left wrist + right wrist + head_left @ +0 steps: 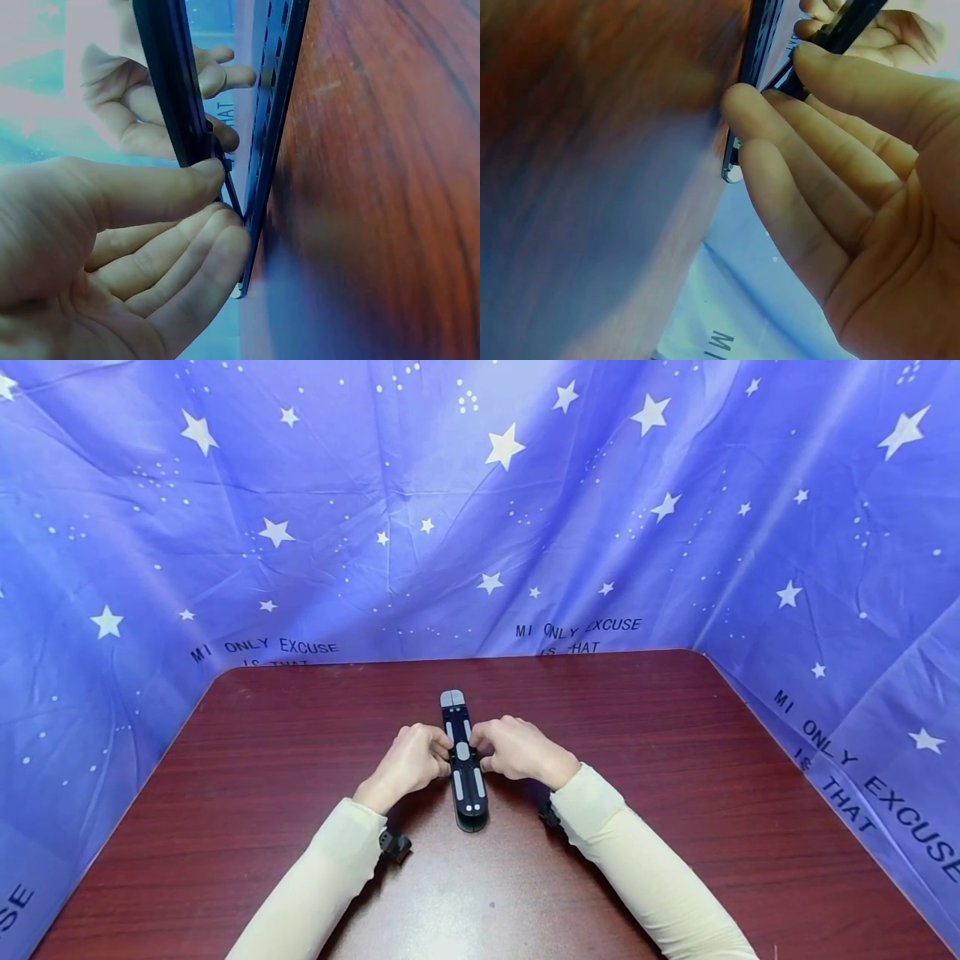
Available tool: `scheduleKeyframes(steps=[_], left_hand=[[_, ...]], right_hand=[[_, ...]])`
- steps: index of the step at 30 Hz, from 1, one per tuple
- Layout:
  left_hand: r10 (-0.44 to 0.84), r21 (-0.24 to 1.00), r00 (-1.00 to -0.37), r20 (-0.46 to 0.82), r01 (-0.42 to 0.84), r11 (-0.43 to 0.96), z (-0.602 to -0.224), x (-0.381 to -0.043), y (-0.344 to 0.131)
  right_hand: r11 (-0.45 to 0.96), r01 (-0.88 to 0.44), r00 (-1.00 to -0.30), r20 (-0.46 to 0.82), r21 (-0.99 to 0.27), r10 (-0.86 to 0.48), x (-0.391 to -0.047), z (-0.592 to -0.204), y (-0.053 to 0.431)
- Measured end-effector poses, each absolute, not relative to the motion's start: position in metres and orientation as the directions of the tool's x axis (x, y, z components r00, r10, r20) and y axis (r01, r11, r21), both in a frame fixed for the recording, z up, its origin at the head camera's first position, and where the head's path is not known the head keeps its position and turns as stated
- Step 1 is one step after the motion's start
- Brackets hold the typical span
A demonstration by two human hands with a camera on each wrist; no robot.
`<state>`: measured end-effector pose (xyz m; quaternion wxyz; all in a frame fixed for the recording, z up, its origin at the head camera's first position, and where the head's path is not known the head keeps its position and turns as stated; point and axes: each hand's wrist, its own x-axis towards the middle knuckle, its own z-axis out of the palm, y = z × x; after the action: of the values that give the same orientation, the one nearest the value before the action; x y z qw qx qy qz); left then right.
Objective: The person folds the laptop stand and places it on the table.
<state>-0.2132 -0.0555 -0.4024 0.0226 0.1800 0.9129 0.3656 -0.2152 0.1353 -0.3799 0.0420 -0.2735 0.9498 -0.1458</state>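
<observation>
Both hands pinch the black stand; wrist views show an apparently raised arm.

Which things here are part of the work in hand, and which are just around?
In hand:
- black folding stand
- left hand, pinching the stand's left side
- right hand, pinching its right side

Just around:
- wooden table
- starry blue cloth

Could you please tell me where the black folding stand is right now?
In the head view, the black folding stand lies mid-table on the dark red table, lengthwise away from the person, between the left hand and right hand, which pinch it.
</observation>
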Motion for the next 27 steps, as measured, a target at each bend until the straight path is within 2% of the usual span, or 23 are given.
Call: scheduleKeyframes(steps=[13, 27], left_hand=[[0.36, 0.604, -0.929, 0.082, 0.334, 0.724, -0.405, -0.2113, -0.0531], [0.367, 0.594, -0.929, 0.043, 0.319, 0.739, -0.4052, -0.2102, -0.0529]], right_hand=[[0.808, -0.523, -0.835, -0.024, -0.272, -0.549, -0.215, -0.3825, 0.1352], [0.817, -0.511, -0.837, -0.064, -0.267, -0.544, -0.2132, -0.3806, 0.1353]])
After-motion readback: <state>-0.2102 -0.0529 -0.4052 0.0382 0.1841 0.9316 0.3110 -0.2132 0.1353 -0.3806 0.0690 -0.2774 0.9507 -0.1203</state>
